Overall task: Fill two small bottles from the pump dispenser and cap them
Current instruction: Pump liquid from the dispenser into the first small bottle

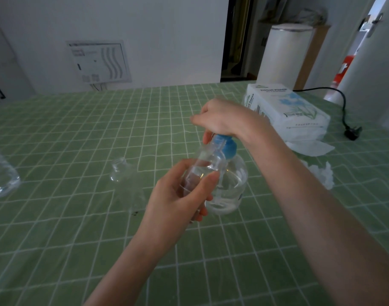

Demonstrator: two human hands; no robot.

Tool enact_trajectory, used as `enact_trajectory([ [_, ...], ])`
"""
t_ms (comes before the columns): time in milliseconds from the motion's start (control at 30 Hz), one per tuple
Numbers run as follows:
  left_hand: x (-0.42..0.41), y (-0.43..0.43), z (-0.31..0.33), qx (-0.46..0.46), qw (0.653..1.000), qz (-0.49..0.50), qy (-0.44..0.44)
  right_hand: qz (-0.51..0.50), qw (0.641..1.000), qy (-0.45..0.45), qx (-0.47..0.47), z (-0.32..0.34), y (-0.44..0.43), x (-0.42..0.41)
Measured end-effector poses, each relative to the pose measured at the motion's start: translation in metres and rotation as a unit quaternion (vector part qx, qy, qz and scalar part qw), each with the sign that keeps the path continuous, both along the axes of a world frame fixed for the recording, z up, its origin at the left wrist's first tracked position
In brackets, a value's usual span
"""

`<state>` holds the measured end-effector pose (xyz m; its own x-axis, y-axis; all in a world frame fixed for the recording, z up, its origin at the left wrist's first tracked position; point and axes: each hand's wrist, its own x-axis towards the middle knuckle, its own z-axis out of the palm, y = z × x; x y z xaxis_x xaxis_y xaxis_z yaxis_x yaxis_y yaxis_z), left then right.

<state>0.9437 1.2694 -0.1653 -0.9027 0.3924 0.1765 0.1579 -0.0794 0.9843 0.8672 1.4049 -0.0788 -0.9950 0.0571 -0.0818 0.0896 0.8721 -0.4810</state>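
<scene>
A clear pump dispenser [233,184] with a blue pump head [226,146] stands mid-table, partly filled with clear liquid. My right hand [222,120] rests on top of the pump head, palm down, fingers curled over it. My left hand [178,195] grips a small clear bottle [202,171], tilted, with its mouth up under the pump spout. A second small clear bottle [120,171] stands uncapped on the table to the left. No caps are visible.
The table wears a green checked cloth [78,239]. A tissue pack [286,107] and crumpled tissues [319,173] lie at the right, with a black power cable [346,115] behind. A clear container [1,177] sits at the left edge.
</scene>
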Motion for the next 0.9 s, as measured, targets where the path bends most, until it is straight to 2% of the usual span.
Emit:
enact_trajectory([
  [200, 0.0, 0.0, -0.002, -0.009, 1.0, 0.003, -0.004, -0.003, 1.0, -0.012, 0.0, -0.007, 0.0, 0.0],
  [467, -0.002, 0.002, 0.001, 0.001, 1.0, 0.004, 0.005, 0.002, 1.0, 0.014, 0.018, 0.004, 0.001, -0.003],
  [900, 0.0, 0.0, -0.003, -0.01, 1.0, 0.003, -0.001, -0.007, 1.0, -0.011, 0.01, -0.007, 0.0, -0.001],
])
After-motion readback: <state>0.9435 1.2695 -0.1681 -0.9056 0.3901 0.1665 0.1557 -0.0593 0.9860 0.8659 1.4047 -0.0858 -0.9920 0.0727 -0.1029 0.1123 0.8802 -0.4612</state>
